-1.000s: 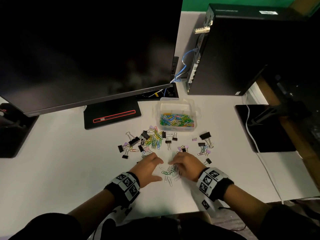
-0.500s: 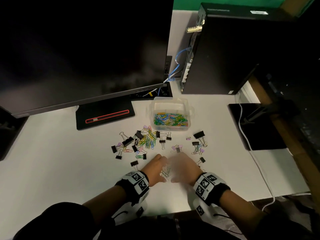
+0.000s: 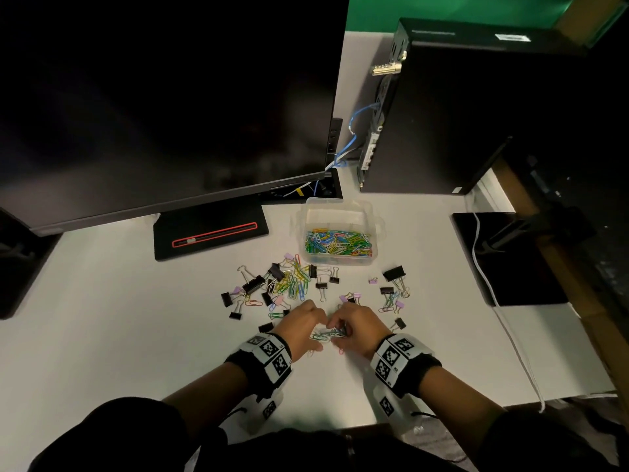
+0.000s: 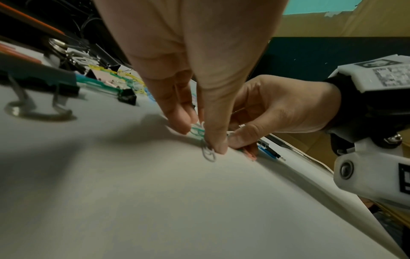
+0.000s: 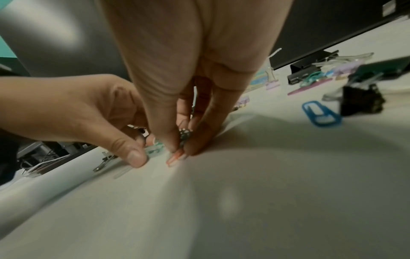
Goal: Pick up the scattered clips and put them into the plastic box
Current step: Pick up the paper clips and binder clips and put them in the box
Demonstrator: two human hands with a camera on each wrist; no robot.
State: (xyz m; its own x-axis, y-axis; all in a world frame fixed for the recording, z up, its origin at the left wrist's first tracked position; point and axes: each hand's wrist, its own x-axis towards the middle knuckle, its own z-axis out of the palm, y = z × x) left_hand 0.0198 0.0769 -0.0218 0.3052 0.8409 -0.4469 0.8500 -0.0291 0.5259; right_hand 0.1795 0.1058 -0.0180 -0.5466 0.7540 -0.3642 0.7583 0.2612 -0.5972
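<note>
Low on the white table (image 3: pixel 119 335), my left hand (image 3: pixel 319 335) and right hand (image 3: pixel 336 332) meet fingertip to fingertip and pinch a small bunch of paper clips (image 3: pixel 327 333). In the left wrist view my left hand (image 4: pixel 199 138) holds green and grey paper clips (image 4: pixel 197 131) between thumb and fingers against the table. The right hand (image 5: pixel 184 147) pinches the same bunch from the other side. Beyond the hands lie scattered coloured paper clips (image 3: pixel 294 281) and black binder clips (image 3: pixel 253 284). The clear plastic box (image 3: pixel 301 226), open, holds many coloured clips and stands behind them.
A large dark monitor (image 3: pixel 170 97) with its black stand base (image 3: pixel 211 233) fills the back left. A black computer tower (image 3: pixel 459 114) stands at the back right. A black pad (image 3: pixel 517 267) with a white cable (image 3: pixel 490 284) lies right. More binder clips (image 3: pixel 394 273) sit right of the hands.
My two hands have closed in from either side of loose clips and drawn them into one bunch pinched between the fingertips. The head view has shifted slightly.
</note>
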